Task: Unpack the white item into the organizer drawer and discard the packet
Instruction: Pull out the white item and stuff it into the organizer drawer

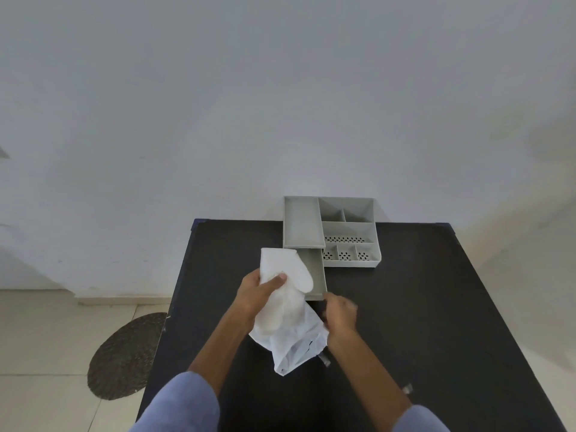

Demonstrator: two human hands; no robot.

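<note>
Head view, looking down on a dark table (420,307) that fills the lower right of the frame. The left hand (260,291), at centre frame, is closed on the white item (290,269), thumb across its face; the item's upper part rises above the hand and overlaps the open organizer drawer (318,272), while its lower part remains inside the packet (293,341) just below. The right hand (341,316), to the right of the packet and blurred, grips the packet's right edge; exactly how its fingers close cannot be told. The grey organizer (349,232) stands at the table's far edge, drawer pulled toward the viewer.

The item appears soft, thin and light, a folded cloth-like piece that would bend rather than hold shape; a broad pinch across its middle, as shown, seems suited, since an edge hold would probably let it droop. The packet looks like crinkly, slippery film, very light; holding it near its mouth would likely keep it from sliding along with the item as the two are separated
</note>
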